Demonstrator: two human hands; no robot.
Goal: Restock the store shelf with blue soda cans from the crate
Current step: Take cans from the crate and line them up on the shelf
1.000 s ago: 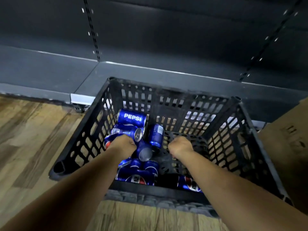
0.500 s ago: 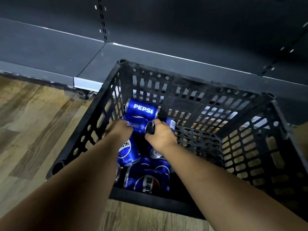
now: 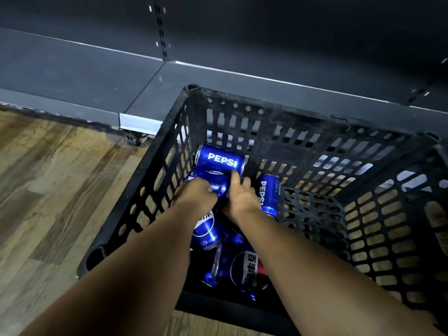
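A black plastic crate [image 3: 266,106] stands on the floor against the dark grey shelf [image 3: 84,76]. Several blue soda cans lie piled in its left half. One can reading PEPSI [image 3: 219,160] rests against the far wall. Just in front of it lies another blue can [image 3: 206,177]. My left hand [image 3: 195,196] grips this can from the near side, fingers curled on it. My right hand [image 3: 242,198] closes over its right end. A further can [image 3: 268,192] lies right of my right hand, and more cans [image 3: 242,267] sit under my forearms.
The crate's right half shows only its bare perforated bottom [image 3: 312,214]. Wood-look floor [image 3: 48,190] lies to the left. The shelf board is bare, with a slotted upright [image 3: 161,27] on the back panel and a silver edge strip [image 3: 140,122].
The view has drawn nearer to the crate. My right hand has moved left from the crate's middle to the cans, and both hands have closed on the lying can below the PEPSI can.
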